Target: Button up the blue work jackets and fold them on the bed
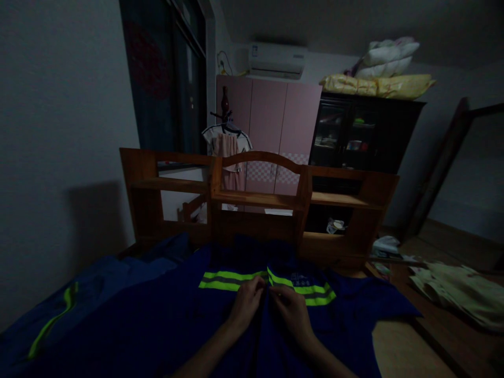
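A dark blue work jacket (165,315) with yellow-green reflective stripes (224,281) lies spread on a wooden surface in front of me. My left hand (246,304) and my right hand (291,310) meet at the jacket's centre front, just below the stripes. The fingers of both hands are curled and pinch the two front edges of the jacket close together. Both forearms reach in from the bottom of the view. The room is dim, so what sits between the fingertips is hard to make out.
A wooden headboard with shelves (255,199) stands just beyond the jacket. A pale garment (460,289) lies on the floor at right. Behind stand a pink wardrobe (271,126) and a dark cabinet (362,136) with bedding on top. A wall is on the left.
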